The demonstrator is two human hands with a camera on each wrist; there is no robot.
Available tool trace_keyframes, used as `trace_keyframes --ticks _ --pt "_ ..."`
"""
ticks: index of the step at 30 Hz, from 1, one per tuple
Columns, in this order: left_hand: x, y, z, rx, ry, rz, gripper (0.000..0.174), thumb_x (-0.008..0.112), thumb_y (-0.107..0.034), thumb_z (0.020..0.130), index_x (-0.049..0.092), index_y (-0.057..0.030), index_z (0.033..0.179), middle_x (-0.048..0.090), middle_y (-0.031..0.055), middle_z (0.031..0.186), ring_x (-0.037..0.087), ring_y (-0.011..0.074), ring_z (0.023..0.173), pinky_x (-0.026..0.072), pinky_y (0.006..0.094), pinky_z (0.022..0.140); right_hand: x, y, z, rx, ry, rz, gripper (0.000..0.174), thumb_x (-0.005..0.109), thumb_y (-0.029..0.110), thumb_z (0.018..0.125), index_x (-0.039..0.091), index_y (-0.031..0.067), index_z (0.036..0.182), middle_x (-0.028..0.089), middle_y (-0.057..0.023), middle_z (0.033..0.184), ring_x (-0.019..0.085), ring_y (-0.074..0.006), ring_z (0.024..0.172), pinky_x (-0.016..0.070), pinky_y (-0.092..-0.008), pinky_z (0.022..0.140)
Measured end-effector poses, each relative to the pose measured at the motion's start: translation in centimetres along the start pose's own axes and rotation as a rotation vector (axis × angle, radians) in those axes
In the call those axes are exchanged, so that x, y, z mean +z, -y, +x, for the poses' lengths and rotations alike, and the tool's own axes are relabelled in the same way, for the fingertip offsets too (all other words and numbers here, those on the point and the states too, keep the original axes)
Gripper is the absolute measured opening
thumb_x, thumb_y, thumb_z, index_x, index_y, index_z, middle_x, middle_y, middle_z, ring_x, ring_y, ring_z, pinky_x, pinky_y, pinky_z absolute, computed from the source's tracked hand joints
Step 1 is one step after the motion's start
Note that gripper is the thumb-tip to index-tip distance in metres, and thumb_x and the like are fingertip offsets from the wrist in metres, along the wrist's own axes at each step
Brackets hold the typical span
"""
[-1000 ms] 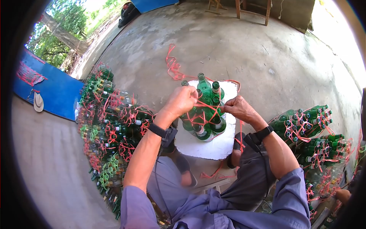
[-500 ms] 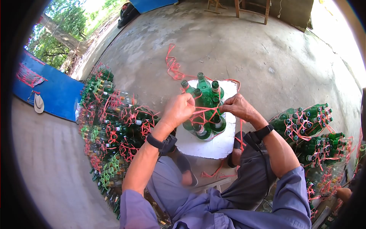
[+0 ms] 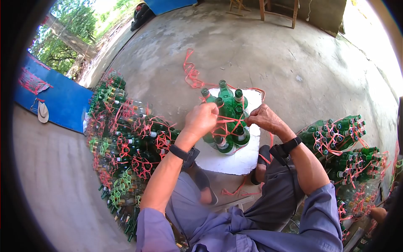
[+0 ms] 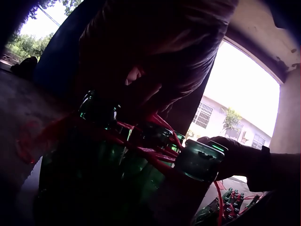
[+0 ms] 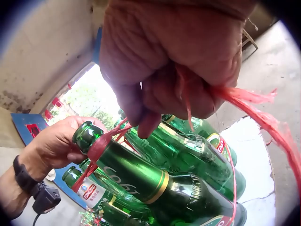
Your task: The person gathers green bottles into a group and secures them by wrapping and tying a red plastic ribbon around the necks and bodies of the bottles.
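Observation:
A cluster of several green glass bottles point(image 3: 227, 148) stands upright on a white board point(image 3: 228, 166). Red plastic twine point(image 3: 228, 121) runs around and between the bottle necks. At the cluster's left side, my left hand point(image 3: 202, 122) pinches the twine with curled fingers. Opposite it, my right hand point(image 3: 268, 121) grips the twine beside the right-hand necks. In the right wrist view, a frayed twine end point(image 5: 268, 120) trails out of the right fist, and twine loops the nearest bottle neck point(image 5: 101, 143). The left wrist view is dark, its fingertips mostly hidden.
Many tied bottles point(image 3: 126, 143) crowd the floor on the left. More bundled bottles point(image 3: 336, 134) stand on the right. Loose twine point(image 3: 192, 73) lies on the concrete beyond the board. A sandalled foot point(image 3: 261, 166) is close to the board's right edge.
My left hand has come down from over the left necks toward my body, then shifted slightly right; the twine now spans between both hands. The right hand has barely moved.

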State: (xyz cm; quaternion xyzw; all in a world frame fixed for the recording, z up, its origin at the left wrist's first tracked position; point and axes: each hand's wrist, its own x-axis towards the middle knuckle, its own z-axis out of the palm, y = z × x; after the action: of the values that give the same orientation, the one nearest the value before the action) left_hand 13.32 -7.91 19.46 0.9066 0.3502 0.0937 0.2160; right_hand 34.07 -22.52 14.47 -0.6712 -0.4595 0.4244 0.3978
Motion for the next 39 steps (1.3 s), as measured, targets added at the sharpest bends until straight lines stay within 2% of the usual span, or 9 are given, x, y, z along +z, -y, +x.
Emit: trace_keyframes --ticks 10,16,18,22,28,30,33,36,39 --pt "0.1 -0.2 -0.2 0.019 0.001 0.041 0.012 0.064 -0.007 0.077 0.068 -0.0061 0.087 0.069 0.0163 0.08 0.069 0.0342 0.079 0.053 0.0416 0.07 -0.3 -0.1 -0.2 -0.028 0.054 -0.035 0.023 0.068 0.02 0.077 0.075 -0.0016 0.076 0.068 -0.0092 0.062 0.058 -0.0101 0.056 0.0481 -0.0296 0.057" --pt "-0.8 -1.2 -0.5 -0.011 0.108 0.133 0.012 0.063 -0.008 0.078 0.068 -0.0092 0.089 0.069 0.0164 0.08 0.068 0.036 0.079 0.0525 0.0434 0.07 -0.4 0.0 -0.3 -0.057 0.121 -0.055 0.022 0.067 0.018 0.077 0.074 -0.0028 0.074 0.07 -0.0082 0.064 0.06 -0.0104 0.057 0.0497 -0.0289 0.059" --pt "-0.4 -0.9 -0.4 0.074 0.091 0.196 0.012 0.063 -0.01 0.079 0.069 -0.0114 0.089 0.069 0.0156 0.081 0.067 0.0372 0.08 0.0522 0.0447 0.069 -0.6 -0.1 -0.3 -0.041 0.126 -0.068 0.022 0.067 0.018 0.076 0.074 -0.0026 0.074 0.07 -0.0082 0.064 0.06 -0.0105 0.057 0.0499 -0.0291 0.059" --pt "-0.3 -0.8 0.1 0.073 0.1 0.244 0.013 0.065 -0.013 0.079 0.07 -0.0127 0.09 0.069 0.0146 0.082 0.067 0.037 0.081 0.0519 0.0456 0.069 -1.0 -0.5 -0.1 -0.022 0.129 -0.098 0.021 0.067 0.018 0.076 0.075 -0.0018 0.074 0.07 -0.0088 0.065 0.061 -0.0113 0.058 0.0509 -0.0293 0.06" --pt "-0.6 0.0 1.0 -0.041 0.201 0.107 0.016 0.064 -0.012 0.078 0.072 -0.0116 0.092 0.07 0.0116 0.077 0.069 0.0287 0.076 0.052 0.0398 0.067 -1.0 -1.0 0.1 0.014 0.094 -0.138 0.021 0.068 0.019 0.074 0.076 -0.0005 0.074 0.071 -0.0095 0.067 0.063 -0.0131 0.059 0.052 -0.0299 0.063" --pt "-0.2 0.8 1.4 -0.006 0.234 0.052 0.017 0.064 -0.009 0.077 0.072 -0.0079 0.093 0.07 0.0101 0.075 0.069 0.0222 0.073 0.0514 0.0356 0.066 -0.9 -1.0 0.2 0.014 0.09 -0.148 0.021 0.068 0.02 0.074 0.076 -0.0001 0.074 0.071 -0.0096 0.067 0.063 -0.0136 0.06 0.0522 -0.0302 0.063" --pt "0.6 2.3 2.5 -0.035 0.312 -0.076 0.016 0.066 -0.006 0.077 0.071 -0.0042 0.092 0.07 0.009 0.074 0.067 0.0179 0.07 0.051 0.0341 0.065 -0.8 -1.5 0.4 0.007 0.102 -0.166 0.021 0.067 0.02 0.073 0.076 0.0006 0.076 0.072 -0.01 0.069 0.065 -0.0144 0.062 0.0524 -0.0306 0.064" --pt "0.4 2.5 3.0 -0.153 0.37 -0.197 0.013 0.068 -0.005 0.078 0.072 -0.0022 0.09 0.071 0.0083 0.074 0.068 0.0155 0.069 0.0512 0.0334 0.065 -0.6 -1.9 0.4 0.0 0.116 -0.176 0.022 0.066 0.02 0.073 0.076 0.0007 0.076 0.072 -0.0107 0.07 0.065 -0.0152 0.063 0.0527 -0.0308 0.065" --pt "0.6 2.0 3.0 -0.11 0.3 -0.088 0.011 0.067 -0.005 0.079 0.073 -0.0026 0.088 0.072 0.0086 0.073 0.069 0.016 0.067 0.0518 0.0334 0.064 -0.2 -2.3 0.5 0.005 0.112 -0.16 0.023 0.066 0.021 0.073 0.076 0.0 0.077 0.072 -0.0116 0.071 0.066 -0.0162 0.064 0.0529 -0.0311 0.066"
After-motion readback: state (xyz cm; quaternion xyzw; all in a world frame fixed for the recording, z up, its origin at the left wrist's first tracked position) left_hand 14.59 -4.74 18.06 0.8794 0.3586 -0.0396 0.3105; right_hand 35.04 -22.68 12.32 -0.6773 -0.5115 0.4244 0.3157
